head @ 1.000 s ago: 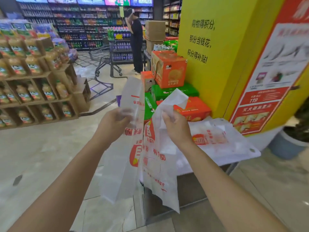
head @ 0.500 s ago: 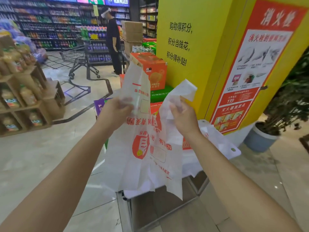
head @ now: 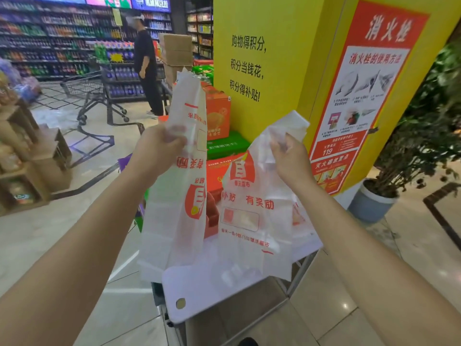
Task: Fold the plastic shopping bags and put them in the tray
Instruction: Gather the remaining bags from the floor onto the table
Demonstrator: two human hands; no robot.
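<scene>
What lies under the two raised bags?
A stack of flat white shopping bags on a metal stand. Left bag and right bag, held by left hand and right hand, hide its far part; the stand's top is covered.

Bright, even shop light comes from overhead and casts no hard shadows. The glossy floor gives back small white glints at lower right and a pale sheen at lower left. The yellow pillar is evenly lit and strongly saturated. Light passes through the thin plastic bags, so colours behind them show faintly. Print at the centre is readable. The shelves at upper left and the plant at the right edge are smeared and soft. Wide-angle distortion tilts the uprights and stretches the forearms toward the bottom corners.
</scene>
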